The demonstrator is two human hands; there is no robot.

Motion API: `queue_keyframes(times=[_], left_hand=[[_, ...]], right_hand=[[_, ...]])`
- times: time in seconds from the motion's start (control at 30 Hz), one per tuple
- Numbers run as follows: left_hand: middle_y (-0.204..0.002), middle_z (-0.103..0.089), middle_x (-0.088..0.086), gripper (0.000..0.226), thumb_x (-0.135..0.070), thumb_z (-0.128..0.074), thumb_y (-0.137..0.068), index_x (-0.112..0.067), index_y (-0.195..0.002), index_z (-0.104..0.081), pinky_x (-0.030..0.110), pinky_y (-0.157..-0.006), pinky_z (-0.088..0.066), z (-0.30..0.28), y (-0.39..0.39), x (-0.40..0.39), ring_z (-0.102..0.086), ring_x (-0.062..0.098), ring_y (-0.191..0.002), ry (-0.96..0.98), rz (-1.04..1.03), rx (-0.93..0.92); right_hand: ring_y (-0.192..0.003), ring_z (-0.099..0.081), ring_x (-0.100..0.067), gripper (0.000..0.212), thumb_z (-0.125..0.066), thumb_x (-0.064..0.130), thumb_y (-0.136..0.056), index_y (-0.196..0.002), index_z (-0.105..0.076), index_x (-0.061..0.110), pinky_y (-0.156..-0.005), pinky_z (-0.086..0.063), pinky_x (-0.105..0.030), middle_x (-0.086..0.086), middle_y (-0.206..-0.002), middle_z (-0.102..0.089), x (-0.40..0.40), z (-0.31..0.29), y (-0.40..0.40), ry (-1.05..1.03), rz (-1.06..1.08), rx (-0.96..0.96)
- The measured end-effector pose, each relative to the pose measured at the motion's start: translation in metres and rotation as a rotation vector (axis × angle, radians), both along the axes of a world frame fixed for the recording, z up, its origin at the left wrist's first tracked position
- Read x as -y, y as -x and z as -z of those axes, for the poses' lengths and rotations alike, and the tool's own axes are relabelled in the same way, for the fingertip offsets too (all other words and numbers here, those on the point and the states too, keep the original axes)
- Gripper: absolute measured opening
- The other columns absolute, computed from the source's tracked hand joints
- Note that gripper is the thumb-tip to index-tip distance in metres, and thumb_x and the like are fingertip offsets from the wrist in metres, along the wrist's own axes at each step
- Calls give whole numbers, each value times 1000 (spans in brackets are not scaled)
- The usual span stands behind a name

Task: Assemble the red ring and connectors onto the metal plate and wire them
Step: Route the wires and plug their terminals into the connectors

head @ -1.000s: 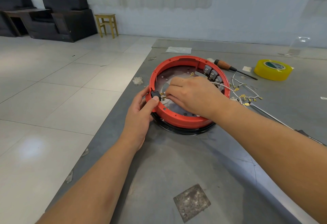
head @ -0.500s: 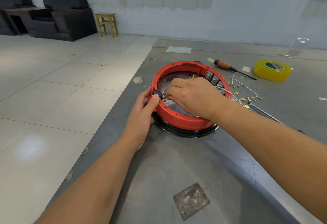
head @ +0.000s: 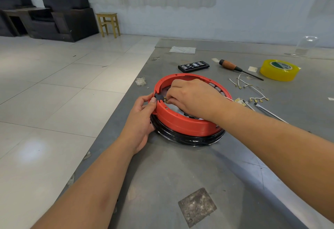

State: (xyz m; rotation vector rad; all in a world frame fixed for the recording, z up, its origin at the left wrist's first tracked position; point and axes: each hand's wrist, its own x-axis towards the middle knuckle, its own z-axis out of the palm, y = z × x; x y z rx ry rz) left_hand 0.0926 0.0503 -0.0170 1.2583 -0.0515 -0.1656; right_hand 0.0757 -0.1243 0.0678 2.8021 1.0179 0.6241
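Observation:
The red ring sits on a black-rimmed metal plate on the grey table. My left hand grips the ring's left wall, its thumb pressing a small black connector set in the rim. My right hand reaches inside the ring and pinches a brass wire terminal against that connector. Several grey connectors line the ring's far right wall. A white wire runs out from under my right wrist.
Loose white wires with brass terminals lie right of the ring. Behind are a screwdriver, a yellow tape roll and a black bit case. The table's left edge drops to a tiled floor; dark armchairs and a stool stand beyond.
The view has shifted, so the ring sits lower and the black bit case now shows. Both hands stay at the black connector on the ring's left rim.

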Motion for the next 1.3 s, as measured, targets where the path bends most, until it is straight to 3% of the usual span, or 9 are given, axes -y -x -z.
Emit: queue_keyframes(times=[0.33, 0.47, 0.6, 0.73, 0.93, 1.03, 1.17, 1.3], left_hand=[[-82, -71, 1, 18, -28, -52, -111, -19, -122, -62, 32, -62, -59, -3, 0, 0, -66, 14, -69, 3, 39, -11], [-90, -73, 5, 16, -24, -54, -110, -19, -120, -64, 30, -60, -60, -4, 1, 0, -68, 15, -69, 54, 14, -36], [-89, -72, 5, 16, -24, -55, -109, -18, -120, -65, 31, -60, -60, -4, 1, 0, -68, 15, -70, 61, -2, -41], [-87, -71, 4, 17, -25, -56, -109, -18, -120, -65, 30, -60, -60, -4, 1, 0, -67, 15, -69, 58, -9, -41], [-86, -72, 4, 17, -24, -56, -109, -18, -121, -66, 30, -59, -60, -4, 1, -1, -68, 14, -68, 57, -3, -40], [-82, -75, 1, 16, -24, -56, -109, -18, -120, -65, 29, -58, -59, -4, 1, -1, -68, 13, -66, 60, 0, -41], [-89, -71, 6, 13, -23, -57, -108, -18, -116, -66, 31, -58, -59, -4, 1, -1, -67, 16, -69, 63, -14, -45], [-89, -71, 6, 12, -24, -58, -108, -18, -114, -66, 31, -59, -60, -4, 0, -1, -67, 17, -69, 54, -15, -44]], right_hand=[[-103, -62, -15, 30, -41, 33, -109, -123, -65, 22, -80, -53, -32, 2, -120, -62, 0, 6, -7, -12, 22, 0], [-103, -62, -17, 24, -54, 32, -104, -121, -64, 19, -85, -53, -36, 1, -117, -64, 1, 3, -8, -65, 35, -74], [-96, -62, -19, 17, -67, 30, -96, -109, -67, 19, -71, -43, -30, 2, -110, -64, 11, 0, -6, -91, 23, -67], [-94, -64, -22, 15, -63, 33, -97, -105, -70, 22, -62, -46, -34, 1, -112, -64, 12, 3, -5, -14, 30, 12], [-81, -65, -24, 14, -61, 25, -97, -97, -73, 17, -57, -34, -29, -2, -102, -67, 8, 3, -4, -11, 27, 42], [-86, -65, -21, 20, -54, 26, -100, -102, -72, 18, -58, -33, -29, -1, -105, -66, 8, 5, -6, 2, 41, 49], [-95, -64, -21, 25, -48, 25, -103, -111, -69, 16, -75, -53, -36, -1, -113, -64, 5, 5, -7, 8, 37, -13], [-92, -62, -20, 20, -52, 21, -99, -105, -70, 14, -76, -50, -34, -2, -109, -65, 3, 4, -7, -35, 39, -60]])
